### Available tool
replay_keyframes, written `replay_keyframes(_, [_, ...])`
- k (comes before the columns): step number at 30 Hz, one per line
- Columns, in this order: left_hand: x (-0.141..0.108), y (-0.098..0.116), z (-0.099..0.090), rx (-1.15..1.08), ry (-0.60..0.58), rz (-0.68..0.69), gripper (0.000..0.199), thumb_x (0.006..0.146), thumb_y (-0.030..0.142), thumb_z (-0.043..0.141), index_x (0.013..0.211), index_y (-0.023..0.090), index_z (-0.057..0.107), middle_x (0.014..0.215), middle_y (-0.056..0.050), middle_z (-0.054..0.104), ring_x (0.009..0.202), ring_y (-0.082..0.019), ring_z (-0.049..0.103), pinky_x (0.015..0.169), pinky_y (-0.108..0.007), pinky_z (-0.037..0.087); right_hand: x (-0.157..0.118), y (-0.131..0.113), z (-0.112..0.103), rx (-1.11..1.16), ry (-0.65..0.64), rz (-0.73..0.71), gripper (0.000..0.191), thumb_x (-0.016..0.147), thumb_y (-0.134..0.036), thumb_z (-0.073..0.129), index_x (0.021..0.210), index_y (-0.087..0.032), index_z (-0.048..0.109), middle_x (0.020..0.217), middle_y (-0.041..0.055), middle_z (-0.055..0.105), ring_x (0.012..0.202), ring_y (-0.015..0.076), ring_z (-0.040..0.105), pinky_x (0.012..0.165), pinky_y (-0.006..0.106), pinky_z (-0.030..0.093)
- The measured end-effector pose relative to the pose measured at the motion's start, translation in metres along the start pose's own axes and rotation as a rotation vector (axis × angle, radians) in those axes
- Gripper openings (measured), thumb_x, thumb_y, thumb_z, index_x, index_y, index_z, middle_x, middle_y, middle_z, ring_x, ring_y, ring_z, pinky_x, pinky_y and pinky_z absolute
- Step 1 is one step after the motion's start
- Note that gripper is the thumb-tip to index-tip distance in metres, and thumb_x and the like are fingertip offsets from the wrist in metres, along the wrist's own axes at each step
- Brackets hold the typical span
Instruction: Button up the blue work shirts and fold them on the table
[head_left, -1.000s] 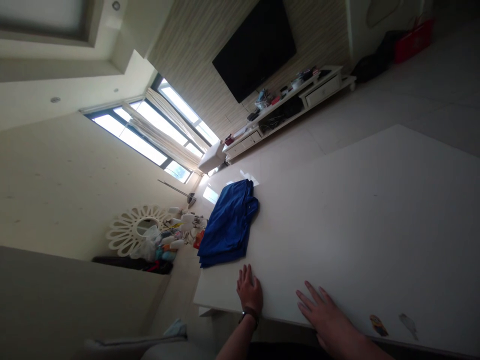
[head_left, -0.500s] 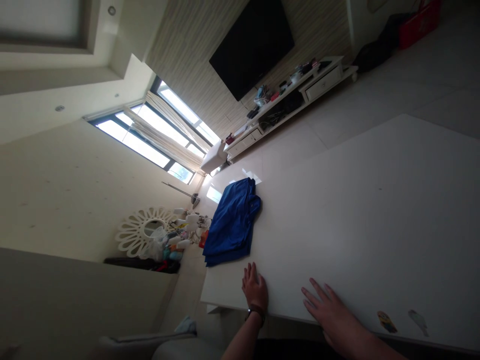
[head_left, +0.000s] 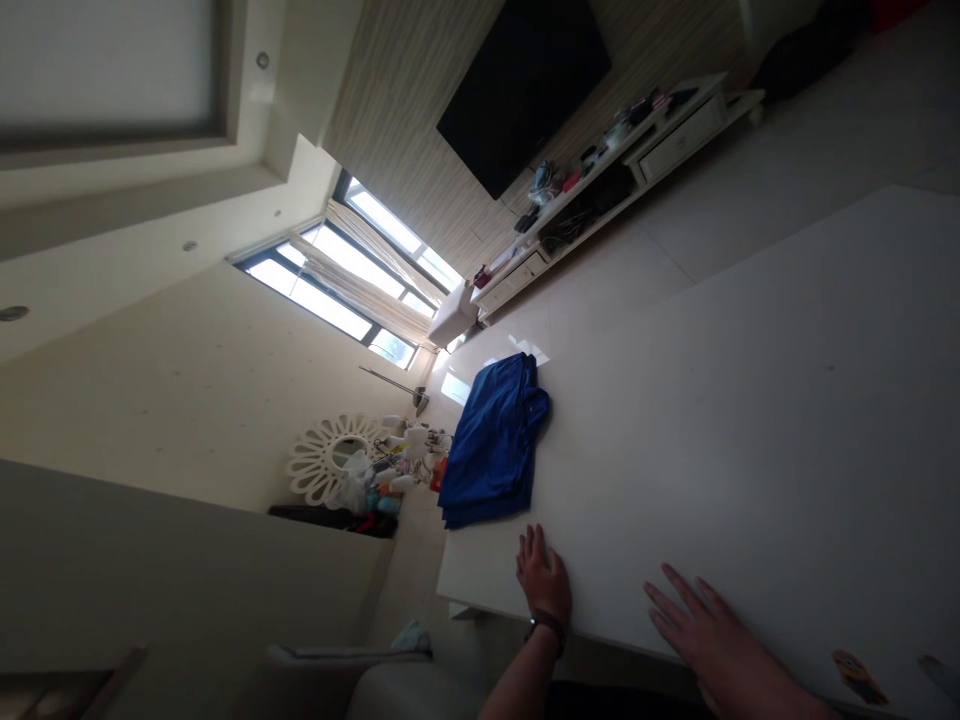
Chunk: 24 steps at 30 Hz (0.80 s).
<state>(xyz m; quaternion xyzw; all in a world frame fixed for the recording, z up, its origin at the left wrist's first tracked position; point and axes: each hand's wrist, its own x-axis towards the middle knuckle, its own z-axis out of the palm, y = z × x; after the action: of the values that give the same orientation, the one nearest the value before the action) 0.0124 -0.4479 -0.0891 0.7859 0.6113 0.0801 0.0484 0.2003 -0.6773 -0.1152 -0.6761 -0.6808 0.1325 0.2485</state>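
My left hand (head_left: 544,580) lies on the white table (head_left: 675,440) near its front edge, fingers stretched out and holding nothing. A dark band circles that wrist. Just beyond its fingertips is a folded stack of blue cloth (head_left: 491,445), apart from the hand; it looks like a garment. To the right, my right hand (head_left: 697,620) rests with its fingers spread on the tabletop, also holding nothing.
A minion sticker (head_left: 859,677) is on the table near my right forearm. Across the floor stands a white TV cabinet (head_left: 600,170) with small items, under a dark television (head_left: 525,95). A flower-shaped mirror (head_left: 311,460) and clutter lie left. A seat (head_left: 405,690) is at the lower left.
The whole view has shifted, so the table, cloth and hands appear farther right. Both hands stay flat at about the same places on the table; the blue cloth has not moved.
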Motion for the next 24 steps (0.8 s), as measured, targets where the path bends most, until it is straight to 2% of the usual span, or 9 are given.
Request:
replay_keyframes(12, [-0.001, 0.011, -0.008, -0.002, -0.016, -0.026, 0.059, 0.094, 0.023, 0.043, 0.153, 0.026, 0.05, 0.165, -0.001, 0.039, 0.156, -0.023, 0.026, 0.128, -0.043, 0.021, 0.004, -0.004, -0.014, 0.039, -0.177, 0.034, 0.077, 0.067, -0.014, 0.062, 0.143, -0.026, 0.063, 0.163, 0.0065, 0.04, 0.153, 0.0462, 0.024, 0.118, 0.072, 0.028])
replay_keyframes(19, [0.0, 0.011, -0.008, 0.017, -0.018, -0.02, 0.06, 0.094, 0.022, 0.044, 0.153, 0.025, 0.05, 0.164, -0.001, 0.04, 0.156, -0.023, 0.026, 0.127, -0.042, 0.022, 0.005, -0.005, -0.016, 0.026, -0.195, 0.045, 0.076, 0.069, -0.014, 0.062, 0.144, -0.027, 0.061, 0.164, 0.006, 0.039, 0.154, 0.0452, 0.02, 0.119, 0.071, 0.025])
replay_keyframes(24, [-0.001, 0.008, -0.005, -0.005, 0.0, -0.004, 0.059, 0.094, 0.022, 0.044, 0.152, 0.025, 0.051, 0.164, -0.001, 0.041, 0.155, -0.023, 0.027, 0.128, -0.043, 0.021, 0.005, -0.004, -0.021, 0.045, -0.202, 0.028, 0.073, 0.073, -0.02, 0.066, 0.145, -0.027, 0.061, 0.164, 0.0073, 0.038, 0.154, 0.0457, 0.021, 0.119, 0.072, 0.026])
